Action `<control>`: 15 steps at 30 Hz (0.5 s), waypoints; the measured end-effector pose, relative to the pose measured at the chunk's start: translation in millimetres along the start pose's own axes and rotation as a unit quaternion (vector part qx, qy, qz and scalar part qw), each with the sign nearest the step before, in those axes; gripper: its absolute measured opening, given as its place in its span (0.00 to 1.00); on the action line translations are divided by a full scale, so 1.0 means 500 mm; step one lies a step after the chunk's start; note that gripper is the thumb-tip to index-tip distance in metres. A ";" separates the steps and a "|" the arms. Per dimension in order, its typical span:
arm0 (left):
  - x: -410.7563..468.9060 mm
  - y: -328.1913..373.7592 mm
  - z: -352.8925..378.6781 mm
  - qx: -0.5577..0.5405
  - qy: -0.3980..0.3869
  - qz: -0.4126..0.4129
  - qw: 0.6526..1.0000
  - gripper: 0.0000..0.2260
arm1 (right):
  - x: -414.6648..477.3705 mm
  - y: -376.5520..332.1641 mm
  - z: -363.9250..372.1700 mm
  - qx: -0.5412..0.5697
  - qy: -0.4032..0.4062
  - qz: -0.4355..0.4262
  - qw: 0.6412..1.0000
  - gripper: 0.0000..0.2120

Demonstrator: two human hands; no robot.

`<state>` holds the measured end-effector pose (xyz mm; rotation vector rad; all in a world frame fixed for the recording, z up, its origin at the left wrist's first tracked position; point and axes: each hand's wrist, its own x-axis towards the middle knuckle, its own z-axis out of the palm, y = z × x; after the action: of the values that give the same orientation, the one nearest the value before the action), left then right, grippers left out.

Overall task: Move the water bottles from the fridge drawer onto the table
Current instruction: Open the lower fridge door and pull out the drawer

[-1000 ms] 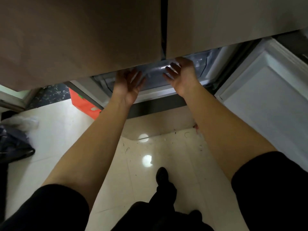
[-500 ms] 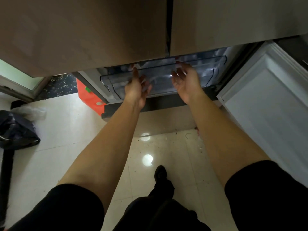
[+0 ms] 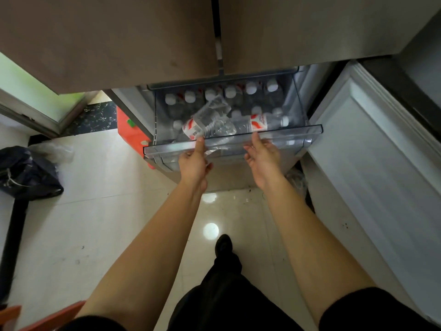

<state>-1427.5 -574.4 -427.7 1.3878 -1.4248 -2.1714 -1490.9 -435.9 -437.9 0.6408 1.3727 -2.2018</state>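
Observation:
The clear plastic fridge drawer (image 3: 296, 137) is pulled out below the closed brown upper doors. It holds several water bottles: a back row standing upright with white caps (image 3: 230, 91), and two lying on top with red-and-white labels, one on the left (image 3: 205, 123) and one on the right (image 3: 265, 121). My left hand (image 3: 194, 161) grips the drawer's front rim, thumb over the edge, close to the left lying bottle. My right hand (image 3: 262, 156) grips the same rim further right, palm up under the lip.
The white lower fridge door (image 3: 381, 168) stands swung out on the right. An orange object (image 3: 130, 130) sits beside the fridge on the left. A dark bag (image 3: 26, 173) lies on the pale tiled floor at the left. My foot (image 3: 223, 244) is below the drawer.
Both hands have drawn the drawer out toward me. It was nearly in a second ago; now the bottles inside show.

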 end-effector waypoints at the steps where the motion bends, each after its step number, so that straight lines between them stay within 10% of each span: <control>1: -0.007 -0.008 -0.005 0.000 0.004 -0.001 1.000 0.13 | -0.007 0.005 -0.007 0.001 0.001 0.001 1.000 0.16; 15: -0.052 -0.048 -0.050 0.032 0.004 -0.002 0.999 0.13 | -0.058 0.029 -0.048 -0.049 -0.012 -0.027 0.998 0.06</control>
<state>-1386.4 -562.0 -433.6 1.4193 -1.5023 -2.1373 -1456.0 -415.8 -439.8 0.5466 1.4908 -2.1612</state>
